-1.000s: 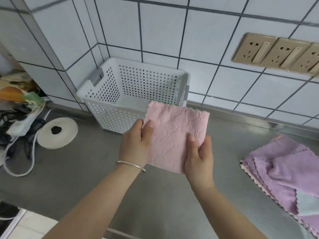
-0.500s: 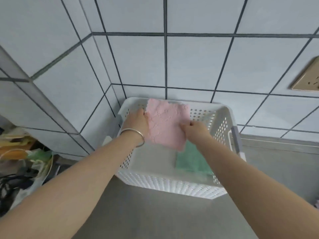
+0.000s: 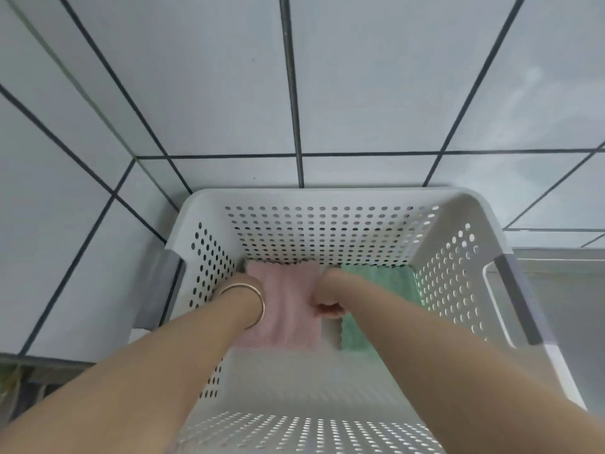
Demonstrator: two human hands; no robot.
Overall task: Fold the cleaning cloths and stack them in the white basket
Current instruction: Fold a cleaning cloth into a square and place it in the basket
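While both hands reach into the white basket, the folded pink cloth lies at 9 o'clock of the green cloth, just beside it. Right hand pinches pink edge; left hand grip hidden. Advice: lay flat, edges squared, release evenly.

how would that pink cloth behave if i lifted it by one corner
The pink cloth looks soft and plush with scalloped edges, so it would probably flop and unfold. It seems light. Its fuzzy surface likely grips the fingers rather than slipping.

Both hands low, gripping
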